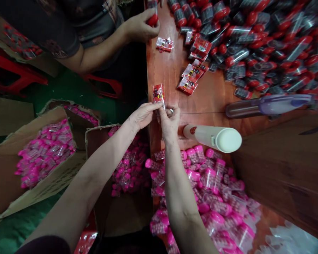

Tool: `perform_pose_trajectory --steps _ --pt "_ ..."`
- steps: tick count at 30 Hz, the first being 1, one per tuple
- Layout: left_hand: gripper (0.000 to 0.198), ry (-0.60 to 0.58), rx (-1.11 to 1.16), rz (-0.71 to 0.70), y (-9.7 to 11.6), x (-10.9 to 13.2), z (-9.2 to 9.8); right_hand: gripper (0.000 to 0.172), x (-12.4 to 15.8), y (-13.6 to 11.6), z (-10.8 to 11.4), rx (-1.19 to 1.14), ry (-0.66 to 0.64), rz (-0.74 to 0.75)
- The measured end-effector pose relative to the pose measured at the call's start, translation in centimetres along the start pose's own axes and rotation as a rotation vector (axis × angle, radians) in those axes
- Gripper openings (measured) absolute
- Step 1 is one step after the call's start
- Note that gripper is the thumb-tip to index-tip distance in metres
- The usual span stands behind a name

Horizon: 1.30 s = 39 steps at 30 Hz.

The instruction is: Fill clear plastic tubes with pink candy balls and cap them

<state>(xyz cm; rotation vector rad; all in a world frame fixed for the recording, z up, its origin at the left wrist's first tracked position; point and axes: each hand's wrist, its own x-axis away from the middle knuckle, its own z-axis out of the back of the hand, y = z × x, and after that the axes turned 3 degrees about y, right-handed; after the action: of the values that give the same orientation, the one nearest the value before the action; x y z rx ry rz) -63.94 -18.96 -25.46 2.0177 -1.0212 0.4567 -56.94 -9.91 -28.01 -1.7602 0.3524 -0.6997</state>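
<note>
Over the wooden table's left edge, my left hand (143,115) and my right hand (170,121) meet, fingertips pinched together. Between them they hold the lower end of a small red printed packet (158,94) in clear plastic, whose upper part points away from me. A small whitish bit shows by my right fingers; what it is, I cannot make out. More red packets (188,84) lie in a loose stack to the right, and a few others (164,44) lie farther up. Pink-capped bottles (209,178) are heaped beneath and beside my right forearm.
Another person's hand (143,26) holds a red-capped bottle at the top. Red-capped bottles (265,46) cover the table's far right. A white flask (213,137) and a purple-lidded bottle (267,105) lie near a large carton (286,169). Open boxes (81,165) of pink-capped bottles stand left.
</note>
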Motion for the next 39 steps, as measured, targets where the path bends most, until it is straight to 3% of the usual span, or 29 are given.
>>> perform_pose_trajectory --steps 7,12,16,20,24,28,31,34,39 --pt "0.025 0.153 0.086 -0.077 -0.4 0.3 -1.6 0.049 1.2 -0.1 0.5 -0.107 -0.062 -0.021" --pt "0.020 0.240 0.067 -0.087 -1.1 1.2 -2.2 0.049 1.3 0.5 0.3 -0.125 0.006 -0.041" --pt "0.024 0.197 0.021 -0.078 -0.2 1.2 -1.8 0.051 1.3 0.4 0.0 -0.183 0.009 -0.077" --pt "0.042 0.126 -0.015 -0.005 1.3 0.7 -1.8 0.051 1.7 -0.3 -0.1 -0.214 -0.015 -0.097" --pt "0.049 0.200 0.039 -0.086 0.7 0.4 -2.1 0.042 1.9 -0.6 -0.9 -0.163 0.047 -0.036" --pt "0.042 0.260 0.105 -0.182 -1.0 0.7 -2.1 0.037 1.9 -0.5 -1.5 -0.057 0.111 0.062" --pt "0.027 0.224 0.086 -0.171 -1.5 1.3 -1.7 0.035 1.9 -0.4 -1.1 -0.047 0.090 0.015" --pt "0.021 0.157 0.008 -0.126 -1.3 1.7 -1.4 0.036 1.8 -0.3 -0.3 -0.086 0.056 -0.075" --pt "0.024 0.089 -0.038 -0.079 0.0 1.0 -1.6 0.048 1.2 -0.4 -0.1 -0.149 0.027 -0.070"
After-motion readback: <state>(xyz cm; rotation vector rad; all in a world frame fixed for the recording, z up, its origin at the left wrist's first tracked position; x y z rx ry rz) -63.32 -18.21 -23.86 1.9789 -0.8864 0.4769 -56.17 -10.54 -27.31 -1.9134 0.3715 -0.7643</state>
